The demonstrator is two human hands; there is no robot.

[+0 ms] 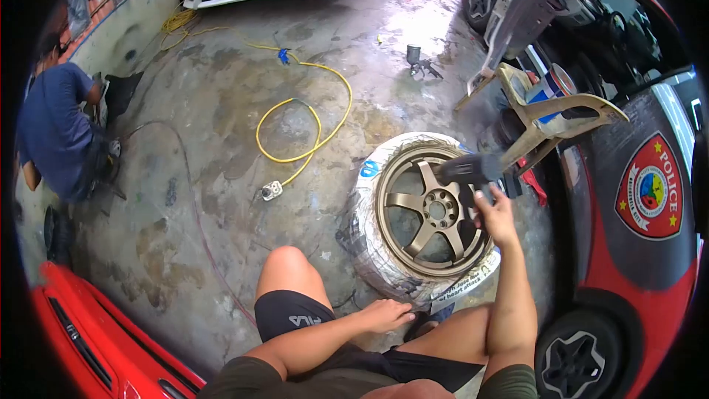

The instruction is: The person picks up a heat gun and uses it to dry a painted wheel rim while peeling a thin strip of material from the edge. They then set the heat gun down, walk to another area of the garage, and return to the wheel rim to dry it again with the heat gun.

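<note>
My right hand (496,216) is wrapped round the handle of a dark heat-gun-like power tool (473,168), held over the right side of a bronze wheel rim (405,201). The rim lies face up, with its tire wrapped in newspaper and plastic (363,233). Nothing shows in my left hand (388,315), which rests near my knee with its fingers stretched out, close to the front of the wrapped tire.
A yellow cord (347,103) loops to an outlet box (272,191). A spray gun (425,68) lies behind the wheel; a plastic chair (569,125) stands right. Another person (55,133) crouches left. Cars surround the floor, including a police-marked one (613,281).
</note>
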